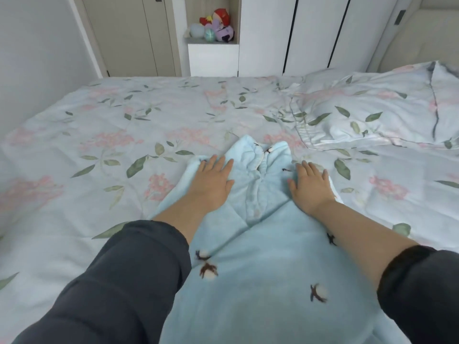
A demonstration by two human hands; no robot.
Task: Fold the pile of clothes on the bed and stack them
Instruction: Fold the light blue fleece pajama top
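A wall niche (192, 40) holds plush toys (219, 26). We press our left hand (214, 180) and right hand (311, 188), fingers straight, flat on the blue fleece garment (260, 274).

bedroom | floral bed (149, 115); pillow (372, 112); wardrobe doors (315, 33)

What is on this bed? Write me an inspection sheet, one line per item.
Surface: bed with floral cover, lightly wrinkled.
Job's things: light blue fleece garment spread out, far end bunched between the hands; no stack seen.
Clutter: pillow at far right.
Grips: left hand and right hand press flat on the garment, fingers straight.
Cables: nothing seen.
Surroundings: wardrobe doors; plush toys in a niche.
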